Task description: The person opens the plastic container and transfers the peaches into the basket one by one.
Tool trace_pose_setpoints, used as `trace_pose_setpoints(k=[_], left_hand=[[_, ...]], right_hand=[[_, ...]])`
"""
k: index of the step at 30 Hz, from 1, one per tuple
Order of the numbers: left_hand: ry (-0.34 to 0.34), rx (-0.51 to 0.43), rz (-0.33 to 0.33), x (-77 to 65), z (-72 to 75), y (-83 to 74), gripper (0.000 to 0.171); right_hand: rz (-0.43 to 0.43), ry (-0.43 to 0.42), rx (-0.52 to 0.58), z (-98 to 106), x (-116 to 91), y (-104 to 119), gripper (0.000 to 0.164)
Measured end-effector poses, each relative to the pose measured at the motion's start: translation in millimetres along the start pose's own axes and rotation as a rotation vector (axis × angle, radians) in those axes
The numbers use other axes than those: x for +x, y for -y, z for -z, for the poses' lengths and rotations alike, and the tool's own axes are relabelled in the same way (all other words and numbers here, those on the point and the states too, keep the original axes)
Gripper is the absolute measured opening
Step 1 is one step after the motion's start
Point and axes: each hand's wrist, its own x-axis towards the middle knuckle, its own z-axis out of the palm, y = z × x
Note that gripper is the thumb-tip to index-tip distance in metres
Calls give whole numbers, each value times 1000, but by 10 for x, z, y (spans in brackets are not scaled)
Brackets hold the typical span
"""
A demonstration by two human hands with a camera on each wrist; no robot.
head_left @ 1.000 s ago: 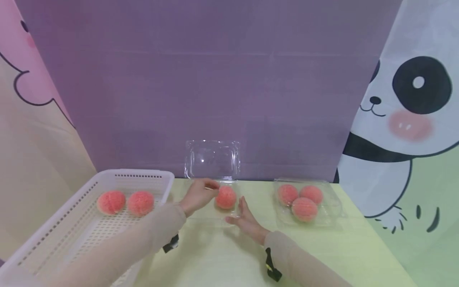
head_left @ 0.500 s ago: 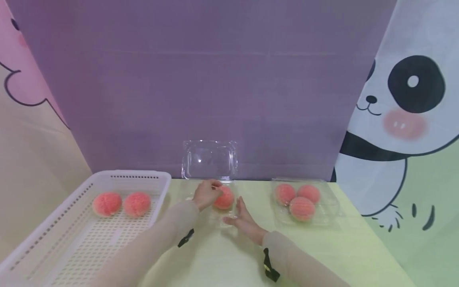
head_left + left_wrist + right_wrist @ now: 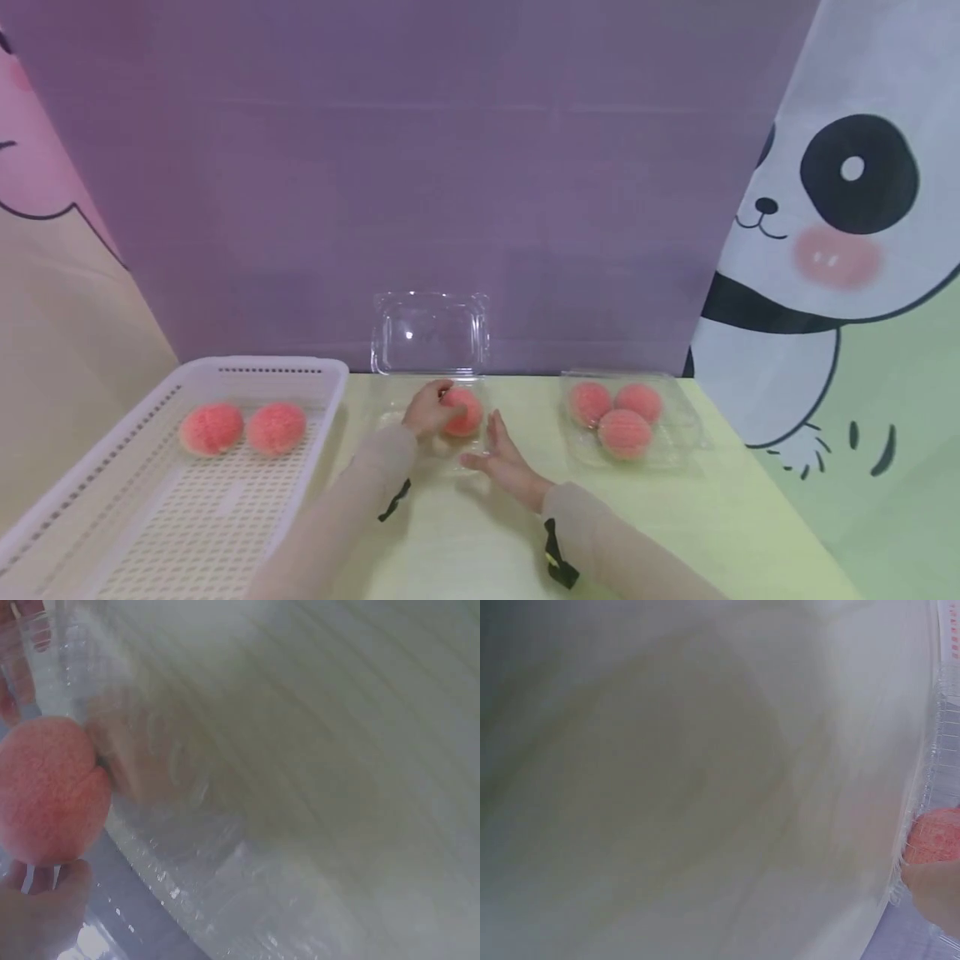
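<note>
Peach [image 3: 467, 410] is at ctr, inside the tray of a clear box [image 3: 390, 419], toward its R side; can't tell if it touches the bottom. L hand [image 3: 431, 410] grips it, fingers + thumb on opp. sides of the fruit, as L wrist view also shows. R hand [image 3: 512, 468] holds nothing: fingers extended, thumb spread, just beside the box's front R corner; contact w/ the plastic unclear. Lid [image 3: 430, 333] is up at the back, so this box not yet closed. Progress (est.): work approx. half done. 2nd box [image 3: 678, 442], well apart to the R, has 3 peaches [image 3: 626, 433] in a tight cluster & looks closed, tho clear plastic makes that hard to confirm. Box at ctr: only 1 peach seen, so 2 short if the count is to match. White basket [image 3: 277, 361] on the L has 2 peaches [image 3: 277, 428], side by side nr its far end, exactly that no.; neither touched by the hands. All on pale yellow table [image 3: 465, 542], purple backdrop [image 3: 420, 167] behind.
</note>
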Motion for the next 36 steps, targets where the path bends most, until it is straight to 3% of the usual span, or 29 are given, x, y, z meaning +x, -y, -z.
trace_pose_setpoints(k=[7, 18, 28, 36], left_hand=[[16, -127, 63, 62, -122, 112, 76], [27, -132, 58, 79, -196, 121, 83], [111, -78, 24, 59, -259, 179, 89], [105, -63, 13, 95, -285, 240, 90]], right_hand=[[17, -10, 1, -18, 13, 0, 102], [14, -1, -8, 7, 39, 21, 100], [23, 16, 2, 9, -1, -2, 103], [19, 16, 4, -5, -11, 4, 102]])
